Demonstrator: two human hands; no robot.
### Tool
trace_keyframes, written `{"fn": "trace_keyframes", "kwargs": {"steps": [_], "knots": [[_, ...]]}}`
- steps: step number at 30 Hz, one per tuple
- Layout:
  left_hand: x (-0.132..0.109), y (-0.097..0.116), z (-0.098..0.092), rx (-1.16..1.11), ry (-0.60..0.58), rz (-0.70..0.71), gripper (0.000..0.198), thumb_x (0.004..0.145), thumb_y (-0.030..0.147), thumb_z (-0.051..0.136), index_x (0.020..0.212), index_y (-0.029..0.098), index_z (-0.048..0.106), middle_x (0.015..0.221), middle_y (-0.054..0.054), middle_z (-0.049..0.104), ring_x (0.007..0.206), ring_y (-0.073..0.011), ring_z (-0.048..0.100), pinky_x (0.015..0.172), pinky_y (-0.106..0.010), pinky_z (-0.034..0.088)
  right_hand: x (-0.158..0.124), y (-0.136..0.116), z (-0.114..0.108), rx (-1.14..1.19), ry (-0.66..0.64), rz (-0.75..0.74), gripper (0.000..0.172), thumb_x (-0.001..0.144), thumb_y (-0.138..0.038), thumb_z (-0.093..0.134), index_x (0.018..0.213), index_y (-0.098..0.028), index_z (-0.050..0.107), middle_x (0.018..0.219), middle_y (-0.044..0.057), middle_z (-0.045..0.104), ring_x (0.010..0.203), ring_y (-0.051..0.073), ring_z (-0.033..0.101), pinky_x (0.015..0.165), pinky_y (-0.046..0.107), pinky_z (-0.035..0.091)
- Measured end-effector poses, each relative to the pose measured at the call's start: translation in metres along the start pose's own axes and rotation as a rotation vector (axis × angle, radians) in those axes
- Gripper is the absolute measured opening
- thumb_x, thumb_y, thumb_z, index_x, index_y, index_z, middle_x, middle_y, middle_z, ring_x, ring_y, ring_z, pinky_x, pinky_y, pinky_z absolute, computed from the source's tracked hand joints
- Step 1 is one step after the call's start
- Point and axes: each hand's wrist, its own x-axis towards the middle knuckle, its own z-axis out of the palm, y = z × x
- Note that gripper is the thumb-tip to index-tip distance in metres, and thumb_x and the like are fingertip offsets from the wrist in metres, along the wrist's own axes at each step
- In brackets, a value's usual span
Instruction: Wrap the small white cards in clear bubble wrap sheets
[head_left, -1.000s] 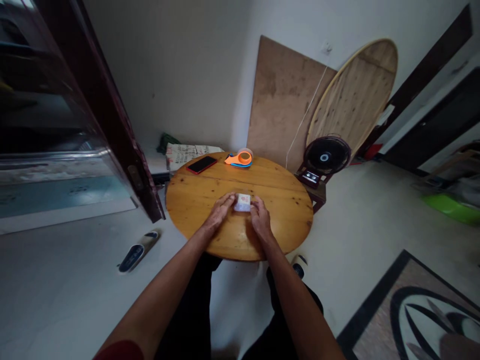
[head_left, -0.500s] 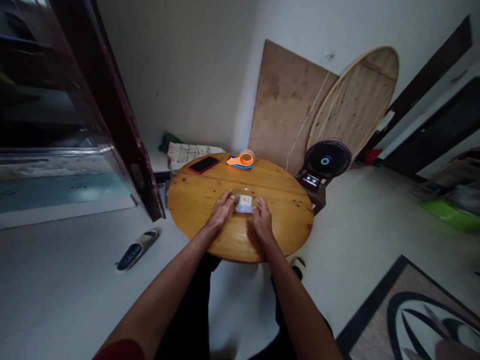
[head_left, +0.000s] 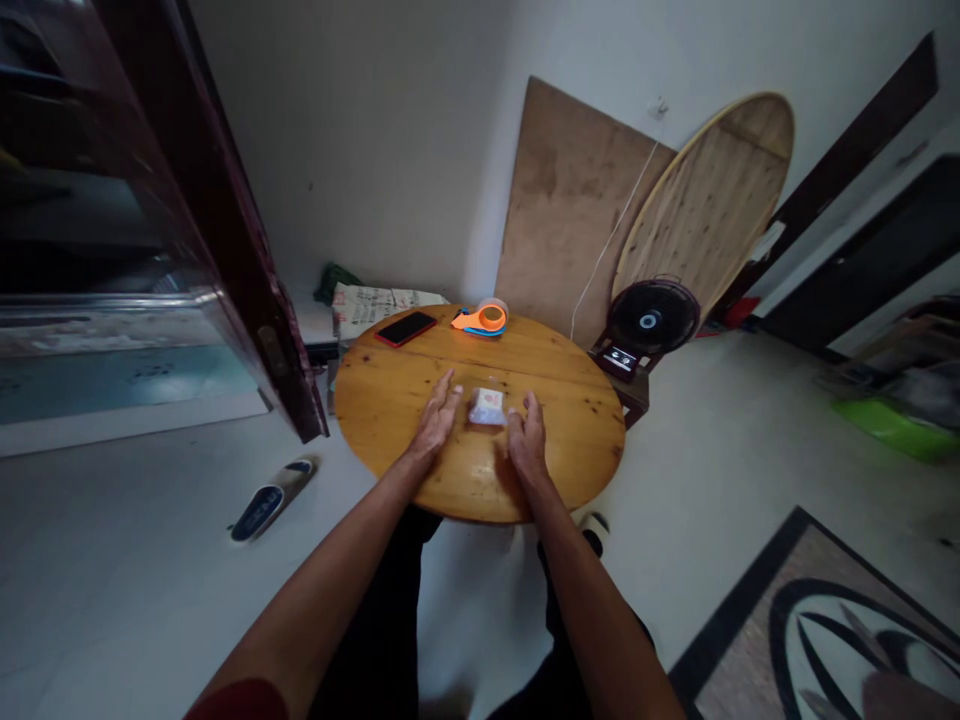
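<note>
A small clear plastic packet with a white label bearing red marks (head_left: 488,406) lies on the round wooden table (head_left: 555,440); its exact kind I cannot make out. My left hand (head_left: 439,415) is just left of the packet, fingers stretched out and pointing away from me, holding nothing. To the packet's right, my right hand (head_left: 527,438) has its fingers apart, the thumb close to the packet's edge. Whether that thumb touches it I cannot tell. Farther back on the table sits an orange and blue tape dispenser (head_left: 482,319) with a roll of tape.
A phone with a red edge (head_left: 406,329) lies at the table's back left. Behind the table a brown board (head_left: 574,200) and a round wooden tabletop (head_left: 712,190) lean on the wall. A black fan (head_left: 648,320) stands at the right. One slipper (head_left: 271,500) is on the floor.
Both hands have moved slightly apart, away from the packet's sides, and their fingers have straightened. The packet stays in about the same place on the table.
</note>
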Motion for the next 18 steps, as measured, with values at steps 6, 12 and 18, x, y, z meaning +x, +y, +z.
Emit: {"fn": "trace_keyframes", "kwargs": {"steps": [6, 12, 18], "knots": [[0.003, -0.0089, 0.0044, -0.097, -0.195, -0.001, 0.054, 0.09, 0.05, 0.044, 0.133, 0.019, 0.053, 0.143, -0.009, 0.049, 0.137, -0.0241, 0.041, 0.117, -0.04, 0.026, -0.0024, -0.0019, 0.0023, 0.094, -0.216, -0.083, 0.051, 0.089, -0.041, 0.045, 0.133, -0.015, 0.049, 0.129, 0.015, 0.059, 0.118, 0.026, 0.056, 0.103, 0.043, 0.041], [0.0063, -0.0099, 0.0012, -0.06, 0.005, 0.011, 0.056, 0.092, 0.045, 0.042, 0.144, 0.024, 0.037, 0.156, -0.006, 0.03, 0.144, -0.0208, 0.027, 0.119, -0.039, 0.021, -0.0023, -0.0014, -0.0003, 0.015, 0.036, -0.083, 0.065, 0.088, -0.041, 0.047, 0.142, -0.007, 0.035, 0.146, 0.022, 0.039, 0.136, 0.028, 0.037, 0.111, 0.049, 0.029], [0.0021, -0.0094, 0.0034, -0.007, -0.184, 0.04, 0.053, 0.087, 0.041, 0.051, 0.136, 0.021, 0.049, 0.145, -0.008, 0.048, 0.135, -0.0237, 0.043, 0.114, -0.04, 0.032, -0.0036, -0.0063, -0.0008, 0.007, -0.221, -0.098, 0.053, 0.085, -0.038, 0.054, 0.134, -0.017, 0.049, 0.129, 0.014, 0.06, 0.118, 0.027, 0.056, 0.105, 0.045, 0.039]]}}
